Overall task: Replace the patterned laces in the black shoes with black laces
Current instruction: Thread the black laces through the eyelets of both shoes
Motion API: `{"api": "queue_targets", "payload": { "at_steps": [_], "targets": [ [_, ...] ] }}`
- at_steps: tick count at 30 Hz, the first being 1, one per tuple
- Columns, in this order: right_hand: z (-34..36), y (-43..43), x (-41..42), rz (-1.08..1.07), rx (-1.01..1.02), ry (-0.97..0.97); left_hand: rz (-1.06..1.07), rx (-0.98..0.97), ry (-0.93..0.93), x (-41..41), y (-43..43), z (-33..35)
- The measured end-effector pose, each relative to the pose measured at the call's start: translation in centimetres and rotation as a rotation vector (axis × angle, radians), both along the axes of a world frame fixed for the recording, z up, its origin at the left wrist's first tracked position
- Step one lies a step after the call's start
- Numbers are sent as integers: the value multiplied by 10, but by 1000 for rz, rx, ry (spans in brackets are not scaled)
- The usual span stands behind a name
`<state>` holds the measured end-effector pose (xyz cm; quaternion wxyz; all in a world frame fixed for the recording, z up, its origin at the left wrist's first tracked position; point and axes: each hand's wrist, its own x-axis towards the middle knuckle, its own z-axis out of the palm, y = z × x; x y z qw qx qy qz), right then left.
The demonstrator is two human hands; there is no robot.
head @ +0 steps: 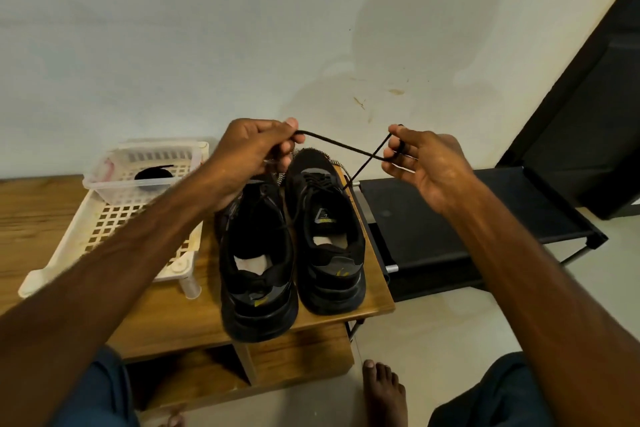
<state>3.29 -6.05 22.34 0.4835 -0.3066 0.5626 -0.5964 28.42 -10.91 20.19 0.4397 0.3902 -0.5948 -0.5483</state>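
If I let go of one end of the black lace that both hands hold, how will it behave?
The black lace is thin cord, taut only because the left hand and right hand pull it, so it would probably go limp. Its lower part runs down to the right shoe, so it likely stays hanging there.

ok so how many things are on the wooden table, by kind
black lace-up shoes: 2
white plastic lattice tray: 1
clear plastic slotted basket: 1
coiled black lace in the basket: 1
total: 5

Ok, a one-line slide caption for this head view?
Both hands, left and right, cross the ends of a black lace above the right shoe on a wooden table.
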Motion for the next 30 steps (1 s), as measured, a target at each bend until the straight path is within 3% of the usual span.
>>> {"api": "queue_targets", "payload": {
  "at_steps": [3,10,12,15,19,23,30],
  "targets": [
    [-6,0,-8,49,48,210,10,-23,5,7,-6,0],
    [-26,-8,-6,269,215,1013,-52,-196,-190,-3,4,-4],
    [-29,-8,-3,295,241,1148,-29,-232,-246,-6,5,-6],
    [-28,-8,3,278,175,1183,6,-331,-325,-7,7,-9],
    [-24,-7,13,299,-60,1193,61,-395,-370,-9,10,-9],
    [-16,-1,26,521,-261,1014,75,-429,-421,-15,14,-12],
    [-16,1,32,499,-310,896,99,-475,-438,-23,17,-13]
  ]
}}
